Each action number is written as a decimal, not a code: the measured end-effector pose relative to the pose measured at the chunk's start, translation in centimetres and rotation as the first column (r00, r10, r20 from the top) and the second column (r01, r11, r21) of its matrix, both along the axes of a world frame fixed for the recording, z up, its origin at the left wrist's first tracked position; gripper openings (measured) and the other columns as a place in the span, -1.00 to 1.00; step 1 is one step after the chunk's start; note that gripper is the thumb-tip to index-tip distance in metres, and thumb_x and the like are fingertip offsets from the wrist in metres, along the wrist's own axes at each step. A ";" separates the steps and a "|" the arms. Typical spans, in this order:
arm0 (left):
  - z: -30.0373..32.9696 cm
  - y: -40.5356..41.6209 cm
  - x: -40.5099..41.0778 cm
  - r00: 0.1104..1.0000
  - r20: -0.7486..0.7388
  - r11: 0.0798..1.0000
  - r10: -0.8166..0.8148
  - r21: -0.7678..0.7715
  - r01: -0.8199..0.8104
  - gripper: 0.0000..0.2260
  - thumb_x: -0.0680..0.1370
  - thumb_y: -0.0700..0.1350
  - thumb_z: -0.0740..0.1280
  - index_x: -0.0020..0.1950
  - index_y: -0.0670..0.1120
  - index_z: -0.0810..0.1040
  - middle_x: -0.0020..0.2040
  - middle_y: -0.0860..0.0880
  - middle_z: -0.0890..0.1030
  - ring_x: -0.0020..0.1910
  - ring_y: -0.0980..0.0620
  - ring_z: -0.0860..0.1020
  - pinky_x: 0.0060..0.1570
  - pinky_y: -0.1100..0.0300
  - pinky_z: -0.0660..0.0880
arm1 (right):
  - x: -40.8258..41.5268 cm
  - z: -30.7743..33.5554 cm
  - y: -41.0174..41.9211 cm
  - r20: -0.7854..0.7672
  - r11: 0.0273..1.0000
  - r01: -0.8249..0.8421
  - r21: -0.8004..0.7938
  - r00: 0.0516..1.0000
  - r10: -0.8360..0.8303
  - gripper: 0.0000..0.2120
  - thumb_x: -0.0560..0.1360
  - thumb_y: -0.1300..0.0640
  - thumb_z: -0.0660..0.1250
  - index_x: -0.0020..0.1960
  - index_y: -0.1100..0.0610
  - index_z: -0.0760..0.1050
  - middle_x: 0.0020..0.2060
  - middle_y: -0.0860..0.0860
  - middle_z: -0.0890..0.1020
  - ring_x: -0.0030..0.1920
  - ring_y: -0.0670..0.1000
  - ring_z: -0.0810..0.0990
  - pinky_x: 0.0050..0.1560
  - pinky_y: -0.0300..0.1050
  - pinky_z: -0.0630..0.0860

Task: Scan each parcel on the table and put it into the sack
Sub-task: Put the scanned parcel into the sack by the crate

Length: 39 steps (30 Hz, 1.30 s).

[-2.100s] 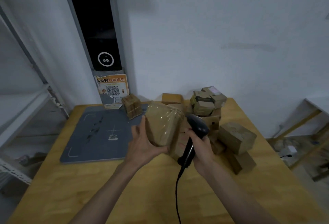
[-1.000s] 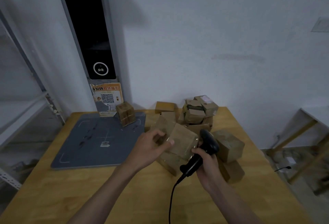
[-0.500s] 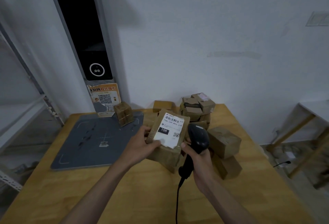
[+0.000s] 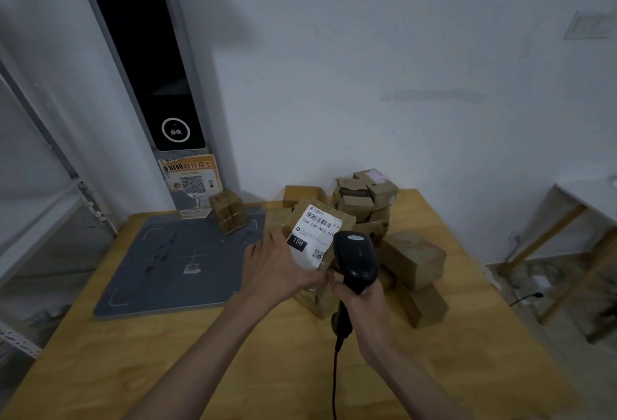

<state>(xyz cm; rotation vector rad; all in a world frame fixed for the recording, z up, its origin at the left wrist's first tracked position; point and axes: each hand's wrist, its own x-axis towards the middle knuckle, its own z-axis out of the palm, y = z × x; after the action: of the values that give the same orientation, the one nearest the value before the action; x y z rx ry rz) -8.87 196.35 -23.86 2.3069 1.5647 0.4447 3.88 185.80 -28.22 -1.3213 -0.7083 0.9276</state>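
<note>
A brown parcel [image 4: 317,236] wrapped in clear tape is held up above the wooden table, its white label with barcode, "15H" tag and QR code facing the camera, tilted slightly right. Just right of it a black handheld scanner [image 4: 356,261] stands upright, cable hanging down. Behind and to the right lies a pile of brown parcels [image 4: 394,229]. One small taped parcel [image 4: 229,210] sits far left on the grey mat.

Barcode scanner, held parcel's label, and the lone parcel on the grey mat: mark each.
Barcode scanner [image 4: 355,257], head view, top of its black head.
Label [image 4: 315,236], head view, white middle.
Lone parcel [image 4: 229,210], head view, front face.
</note>
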 end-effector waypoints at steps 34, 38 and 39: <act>5.0 3.4 -2.8 0.759 -0.643 0.874 -0.102 0.307 0.377 0.11 0.21 0.25 0.59 0.55 -0.06 0.04 0.43 -0.01 0.27 0.52 -0.04 0.18 0.56 -0.15 -0.19 | 7.9 7.4 3.3 0.930 0.908 -0.220 -0.355 0.010 0.366 -0.71 0.54 -0.03 0.36 0.25 -0.04 0.52 -0.03 -0.04 0.68 -0.01 0.02 0.66 -0.05 0.02 0.63; 4.7 3.4 -2.2 0.781 -0.612 0.879 -0.124 0.298 0.373 0.11 0.20 0.24 0.59 0.55 -0.03 0.05 0.44 -0.01 0.27 0.53 -0.05 0.15 0.56 -0.15 -0.16 | 8.6 6.8 3.3 0.940 0.915 -0.236 -0.327 0.015 0.340 -0.68 0.51 -0.03 0.37 0.26 -0.09 0.51 -0.04 -0.08 0.69 -0.01 0.02 0.66 -0.05 0.06 0.63; 4.6 3.4 -2.0 0.791 -0.598 0.884 -0.132 0.289 0.366 0.11 0.19 0.24 0.60 0.55 -0.02 0.05 0.45 0.00 0.26 0.54 -0.08 0.13 0.56 -0.16 -0.13 | 8.8 6.5 3.3 0.942 0.917 -0.238 -0.319 0.030 0.335 -0.70 0.51 -0.02 0.37 0.24 -0.09 0.52 -0.05 -0.08 0.68 -0.02 0.02 0.66 -0.06 0.07 0.64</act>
<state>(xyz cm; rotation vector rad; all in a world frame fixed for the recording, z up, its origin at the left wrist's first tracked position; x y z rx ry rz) -10.89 199.74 -19.26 3.1342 1.4440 -0.0208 12.67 189.06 -21.73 -1.8611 -2.1511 0.1259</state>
